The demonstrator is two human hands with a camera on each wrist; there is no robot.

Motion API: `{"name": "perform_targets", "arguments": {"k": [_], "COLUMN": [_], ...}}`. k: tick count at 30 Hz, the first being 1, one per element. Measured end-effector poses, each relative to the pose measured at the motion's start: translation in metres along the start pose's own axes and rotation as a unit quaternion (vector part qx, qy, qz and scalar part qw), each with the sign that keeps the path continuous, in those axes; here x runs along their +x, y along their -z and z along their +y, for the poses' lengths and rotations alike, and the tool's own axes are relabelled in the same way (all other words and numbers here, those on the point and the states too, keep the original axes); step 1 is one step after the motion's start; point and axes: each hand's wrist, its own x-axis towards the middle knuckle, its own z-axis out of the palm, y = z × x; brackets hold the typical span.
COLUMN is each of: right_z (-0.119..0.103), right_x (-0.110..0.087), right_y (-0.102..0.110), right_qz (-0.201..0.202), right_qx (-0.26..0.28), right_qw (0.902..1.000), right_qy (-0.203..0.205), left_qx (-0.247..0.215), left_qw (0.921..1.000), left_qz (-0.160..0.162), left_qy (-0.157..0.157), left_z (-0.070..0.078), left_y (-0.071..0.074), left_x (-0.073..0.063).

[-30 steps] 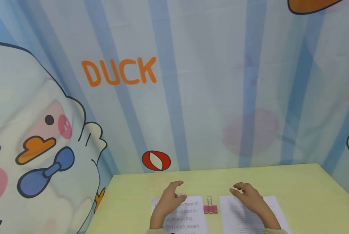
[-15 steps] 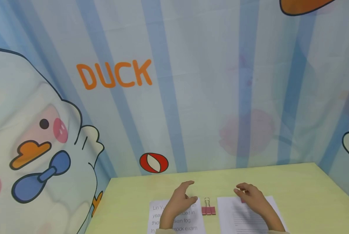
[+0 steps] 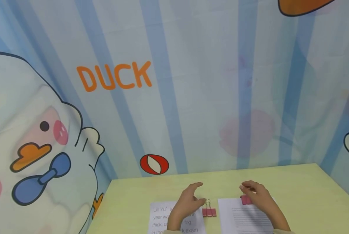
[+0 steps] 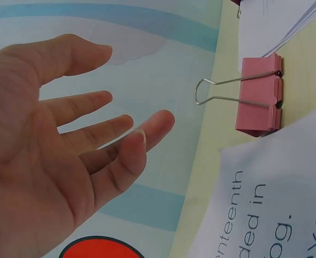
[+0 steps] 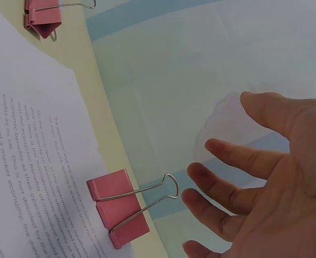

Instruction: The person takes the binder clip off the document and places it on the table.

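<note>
My left hand (image 3: 189,202) hovers above the left printed sheet (image 3: 160,224), its fingers relaxed around nothing. Just right of its thumb stands a pink binder clip (image 3: 209,212) on the table between the two paper stacks, wire handles up. In the left wrist view this clip (image 4: 259,95) is apart from the fingertips. A second pink binder clip (image 5: 120,207) sits at the top edge of the right paper stack (image 5: 34,140). My right hand (image 3: 259,196) is over that stack, fingers loosely bent; the right wrist view shows them a little away from the clip's wire handles.
The pale yellow table (image 3: 306,188) runs back to a blue striped curtain (image 3: 203,97) with a printed duck (image 3: 75,182) on the left. Large text marks the left sheet; the right stack carries small print.
My left hand has moved right, closer to the middle binder clip. My right hand has shifted slightly right, uncovering the clip on the right stack. The head view has tilted a little.
</note>
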Motion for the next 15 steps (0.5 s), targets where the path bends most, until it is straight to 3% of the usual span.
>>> {"name": "perform_targets", "arguments": {"k": [10, 15], "right_z": [0.010, 0.015], "right_x": [-0.001, 0.001], "right_y": [0.002, -0.002], "right_qz": [0.024, 0.040], "right_qx": [0.003, 0.026], "right_qw": [0.9996, 0.9986], "right_qy": [-0.017, -0.021], "left_qx": [-0.011, -0.022], "left_qw": [0.9998, 0.9997], "left_qz": [-0.012, -0.003], "left_qy": [-0.010, -0.013], "left_z": [0.005, 0.007], "left_y": [-0.018, -0.026], "left_x": [0.004, 0.007]}}
